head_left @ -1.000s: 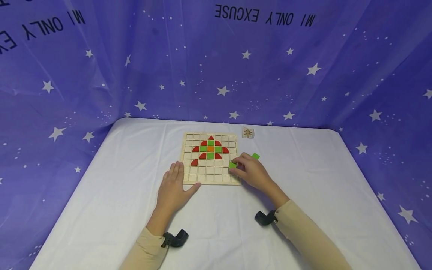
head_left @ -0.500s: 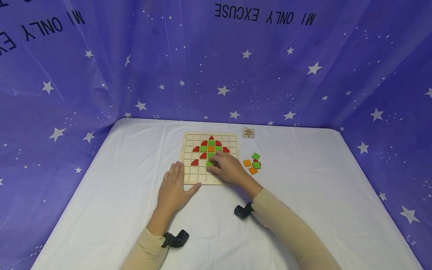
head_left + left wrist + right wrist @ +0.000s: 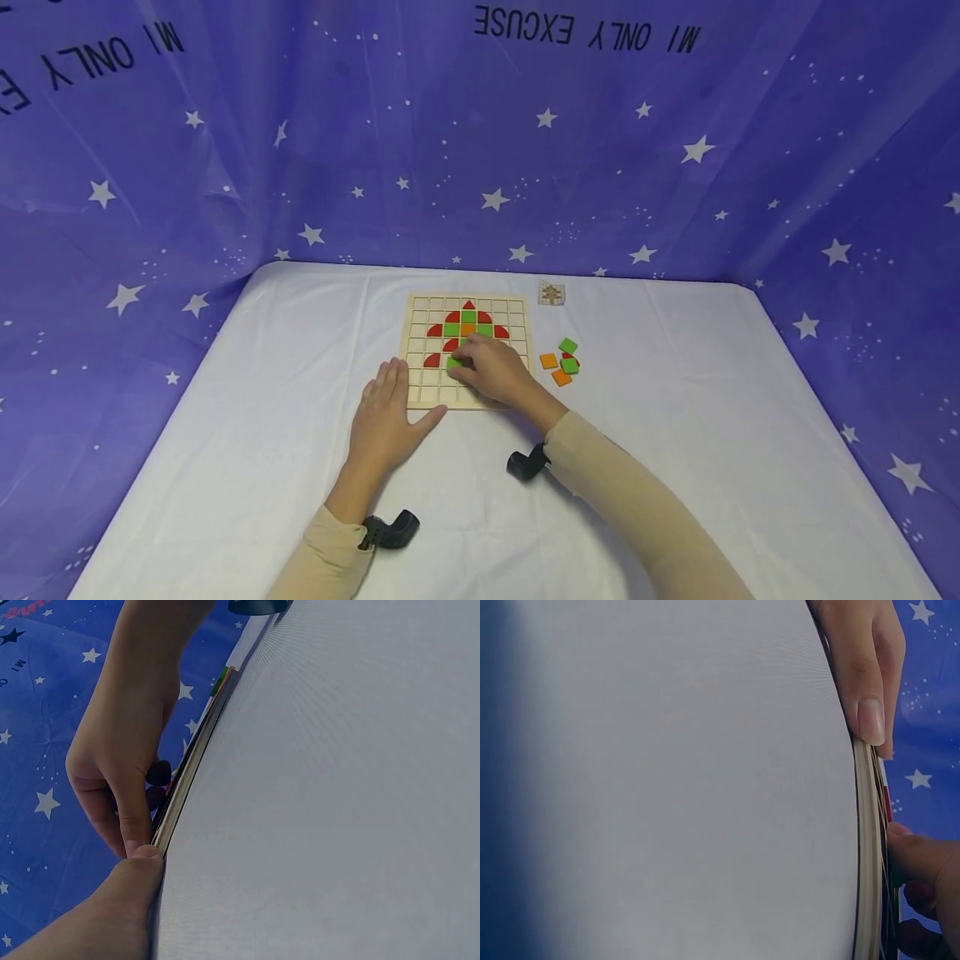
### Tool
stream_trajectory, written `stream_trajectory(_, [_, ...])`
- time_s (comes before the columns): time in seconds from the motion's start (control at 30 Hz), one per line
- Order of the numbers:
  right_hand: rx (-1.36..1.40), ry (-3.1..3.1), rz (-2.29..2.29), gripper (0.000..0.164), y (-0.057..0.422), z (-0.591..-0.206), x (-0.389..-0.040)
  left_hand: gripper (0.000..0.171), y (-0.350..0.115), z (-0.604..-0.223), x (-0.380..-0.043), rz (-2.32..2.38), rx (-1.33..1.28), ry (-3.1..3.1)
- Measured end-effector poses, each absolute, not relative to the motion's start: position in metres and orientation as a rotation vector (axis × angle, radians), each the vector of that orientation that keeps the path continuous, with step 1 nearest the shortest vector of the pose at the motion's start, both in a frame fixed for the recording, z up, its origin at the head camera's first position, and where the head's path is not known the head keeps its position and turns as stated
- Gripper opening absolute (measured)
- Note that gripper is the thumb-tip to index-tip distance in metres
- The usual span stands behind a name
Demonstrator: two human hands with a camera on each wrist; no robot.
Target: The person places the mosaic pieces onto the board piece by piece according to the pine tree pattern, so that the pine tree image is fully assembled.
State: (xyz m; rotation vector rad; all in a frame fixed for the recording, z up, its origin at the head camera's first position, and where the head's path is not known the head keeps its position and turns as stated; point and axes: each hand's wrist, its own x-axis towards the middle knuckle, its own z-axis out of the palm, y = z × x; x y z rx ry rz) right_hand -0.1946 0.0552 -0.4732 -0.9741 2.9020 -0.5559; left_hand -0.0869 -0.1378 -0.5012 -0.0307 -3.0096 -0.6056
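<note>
A wooden grid board (image 3: 430, 396) lies on the table, its cells partly filled with red, green and orange tiles in a stepped shape. My right hand (image 3: 495, 367) is over the middle of the board and pinches a green square tile (image 3: 453, 363) between thumb and fingers, just right of a red quarter-round tile (image 3: 432, 360). Part of the pattern is hidden under that hand. My left hand (image 3: 382, 417) lies flat with straight fingers along the board's left edge, thumb at the front edge. The left wrist view shows the left thumb (image 3: 135, 881) against the board's side.
Right of the board lie loose tiles: an orange square (image 3: 549, 361), another orange square (image 3: 562, 378), a green square (image 3: 567, 345), and a second green square (image 3: 570, 366) overlapping a red piece. A small pattern card (image 3: 551, 293) lies near the back edge. A starry curtain (image 3: 495, 150) surrounds the table.
My right hand has carried the green tile from the board's right edge leftward to the middle, uncovering the loose tiles on the right. My left hand has stayed in place.
</note>
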Motion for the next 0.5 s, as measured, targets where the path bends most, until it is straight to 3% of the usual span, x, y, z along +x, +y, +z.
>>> stream_trajectory(0.5, [-0.957, 2.922, -0.569, 0.032, 0.0452, -0.4707, -0.1944, 0.105, -0.1389, -0.5032, -0.0873, -0.598, -0.032, -3.012])
